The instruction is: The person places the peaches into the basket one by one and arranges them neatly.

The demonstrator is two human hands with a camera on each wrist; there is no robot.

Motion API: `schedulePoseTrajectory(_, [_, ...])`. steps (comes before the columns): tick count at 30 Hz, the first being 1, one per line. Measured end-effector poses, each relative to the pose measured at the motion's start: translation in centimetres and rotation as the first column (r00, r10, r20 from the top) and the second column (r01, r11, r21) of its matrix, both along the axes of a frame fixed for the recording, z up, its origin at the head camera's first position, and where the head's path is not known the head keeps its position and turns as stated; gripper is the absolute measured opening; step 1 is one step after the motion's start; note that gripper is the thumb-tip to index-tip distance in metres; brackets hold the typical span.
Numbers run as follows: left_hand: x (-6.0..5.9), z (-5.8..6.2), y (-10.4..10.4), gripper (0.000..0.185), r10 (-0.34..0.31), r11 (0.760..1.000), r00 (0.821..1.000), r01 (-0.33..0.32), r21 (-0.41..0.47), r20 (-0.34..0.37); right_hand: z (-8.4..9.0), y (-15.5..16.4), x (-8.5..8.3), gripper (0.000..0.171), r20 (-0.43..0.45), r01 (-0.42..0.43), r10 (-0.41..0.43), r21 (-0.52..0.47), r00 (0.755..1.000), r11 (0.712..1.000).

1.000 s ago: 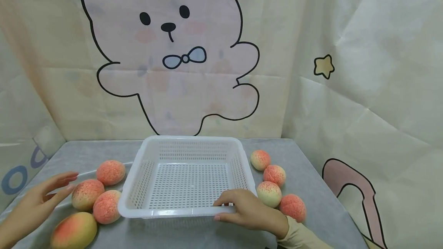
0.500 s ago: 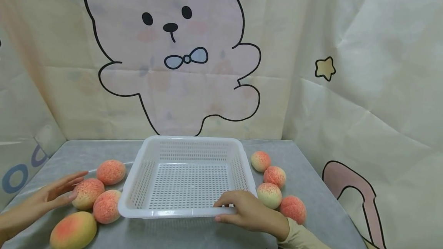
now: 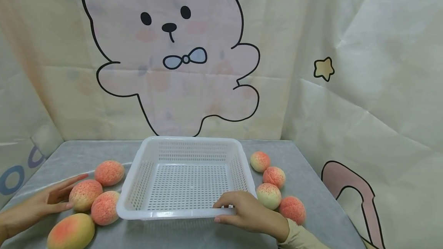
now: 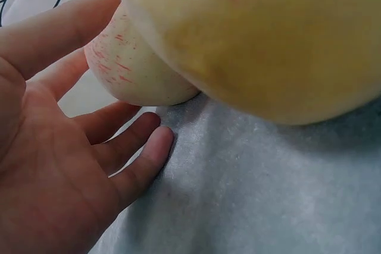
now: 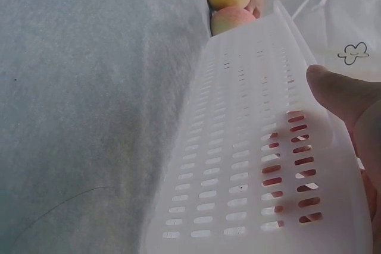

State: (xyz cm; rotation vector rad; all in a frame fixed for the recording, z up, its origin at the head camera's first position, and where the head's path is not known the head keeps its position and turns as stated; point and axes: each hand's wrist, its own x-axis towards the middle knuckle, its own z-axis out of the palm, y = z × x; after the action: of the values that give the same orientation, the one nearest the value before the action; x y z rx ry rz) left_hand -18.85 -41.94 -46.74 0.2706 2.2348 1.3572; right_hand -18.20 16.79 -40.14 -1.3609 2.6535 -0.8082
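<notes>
A white plastic basket [image 3: 188,187] with perforated walls stands mid-table. My right hand [image 3: 249,212] grips its front rim near the right corner, fingers over the edge and thumb outside, as the right wrist view also shows the thumb [image 5: 342,90]. To the left, my left hand [image 3: 45,203] reaches around a pink-yellow peach [image 3: 85,195], fingers extended behind it and thumb at its near side. In the left wrist view the fingers [image 4: 134,179] are spread beside the peach [image 4: 134,69]; whether they press it I cannot tell. A mango [image 3: 71,231] lies just in front.
Two more peaches, one behind [image 3: 109,173] and one nearer [image 3: 105,208], lie between the left hand and the basket. Several peaches [image 3: 269,196] line the basket's right side on the grey tabletop [image 3: 173,237]. A printed cloth backdrop [image 3: 270,99] rises behind the table.
My left hand has moved rightward, its fingers now reaching behind the left peach and the thumb coming to its near side. The right hand and basket stay in place.
</notes>
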Motion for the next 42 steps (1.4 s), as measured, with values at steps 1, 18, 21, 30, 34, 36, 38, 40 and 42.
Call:
schedulePoseTrajectory(1, [-0.1, -0.1, 0.0, 0.072, -0.009, 1.0, 1.0, 0.009, 0.004, 0.0, 0.0, 0.0, 0.0, 0.023, 0.003, 0.0, 0.0, 0.002, 1.0, 1.0])
schedulePoseTrajectory(18, [-0.1, 0.0, -0.8, 0.064, 0.044, 0.999, 0.997, -0.044, -0.002, -0.067, -0.1, -0.2, -0.1, 0.024, -0.065, -0.018, 0.019, 0.01, 0.998, 1.0])
schedulePoseTrajectory(21, [0.1, 0.3, -1.2, 0.063, 0.065, 0.998, 0.995, -0.067, -0.012, -0.076, -0.1, -0.1, -0.1, 0.024, -0.066, -0.015, 0.016, 0.014, 0.998, 1.0])
schedulePoseTrajectory(30, [0.0, 2.9, -0.5, 0.063, 0.095, 0.994, 0.98, -0.104, -0.042, -0.175, -0.1, 0.1, 0.1, 0.022, -0.055, -0.002, 0.003, 0.013, 0.998, 1.0])
schedulePoseTrajectory(34, [-0.5, 4.4, 0.6, 0.063, 0.116, 0.986, 0.979, -0.134, -0.101, -0.165, -0.1, 0.1, 0.1, 0.021, -0.058, -0.002, 0.003, 0.011, 0.998, 1.0])
schedulePoseTrajectory(36, [-0.9, 5.0, 1.2, 0.064, 0.119, 0.986, 0.978, -0.138, -0.099, -0.171, -0.1, 0.1, 0.0, 0.02, -0.063, -0.002, 0.002, 0.011, 0.998, 1.0])
schedulePoseTrajectory(38, [-1.2, 5.5, 1.7, 0.063, 0.106, 0.989, 0.975, -0.124, -0.084, -0.195, -0.1, 0.0, 0.1, 0.02, -0.066, -0.001, 0.002, 0.011, 0.998, 1.0])
schedulePoseTrajectory(40, [-1.5, 6.0, 2.3, 0.063, 0.089, 0.991, 0.971, -0.107, -0.074, -0.222, -0.1, 0.0, 0.1, 0.019, -0.063, 0.003, -0.002, 0.014, 0.998, 1.0])
schedulePoseTrajectory(42, [-1.6, 6.8, 3.0, 0.063, 0.076, 0.993, 0.966, -0.096, -0.069, -0.246, -0.1, 0.0, 0.1, 0.019, -0.055, 0.005, -0.004, 0.015, 0.998, 1.0])
